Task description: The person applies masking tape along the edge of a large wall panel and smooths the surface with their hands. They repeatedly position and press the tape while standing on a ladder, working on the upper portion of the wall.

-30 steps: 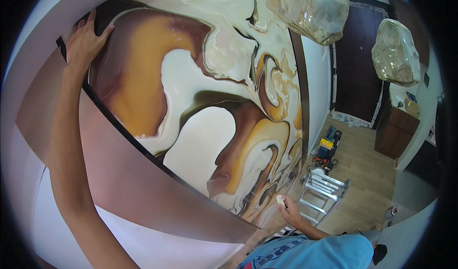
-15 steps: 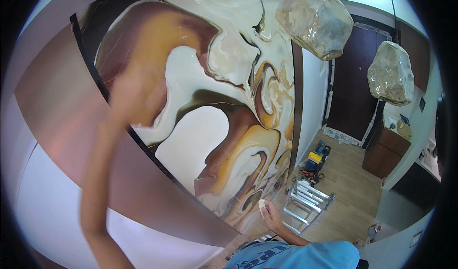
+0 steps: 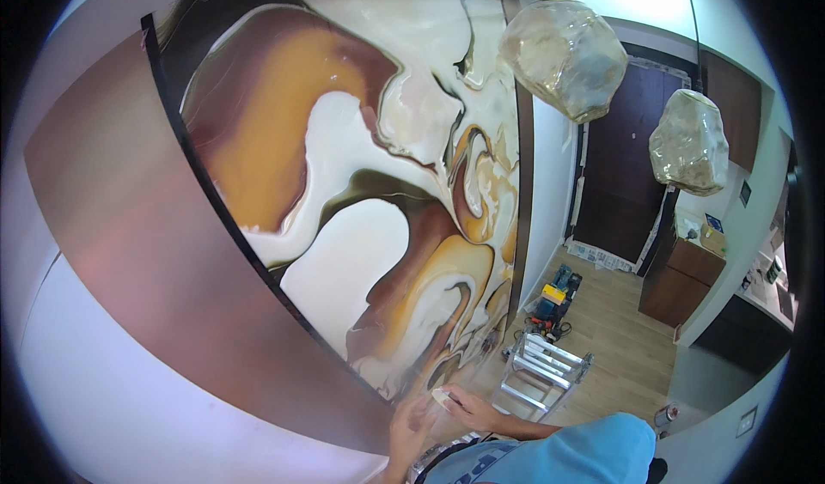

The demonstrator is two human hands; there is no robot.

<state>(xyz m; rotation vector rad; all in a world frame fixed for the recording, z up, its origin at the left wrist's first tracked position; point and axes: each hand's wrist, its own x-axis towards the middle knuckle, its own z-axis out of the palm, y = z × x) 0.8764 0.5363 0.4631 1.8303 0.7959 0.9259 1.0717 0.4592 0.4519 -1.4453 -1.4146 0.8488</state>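
My right hand (image 3: 469, 410) is closed round a small, pale, flat piece (image 3: 441, 395); its exact kind cannot be made out. Close beside it is my left hand (image 3: 410, 424), its fingers near the piece and somewhat blurred, so whether they touch it does not show. Both hands are low in front of my blue shirt, at the bottom of a large wall panel (image 3: 345, 252) with glossy marbled swirls in white, amber, maroon and dark green. A black strip (image 3: 202, 175) runs along the panel's left edge, next to a smooth brownish-pink panel (image 3: 163, 235).
An aluminium stepladder (image 3: 543, 368) stands just beyond my right hand. Power tools (image 3: 554, 299) lie on the wood-look floor behind it. Two glass pendant lamps (image 3: 563, 59) hang at the upper right. Farther back are a dark door (image 3: 626, 158) and a brown cabinet (image 3: 681, 282).
My left arm has come down from the upper part of the marbled panel to beside my right hand. The right hand, still holding the pale piece, has moved slightly left and lower.
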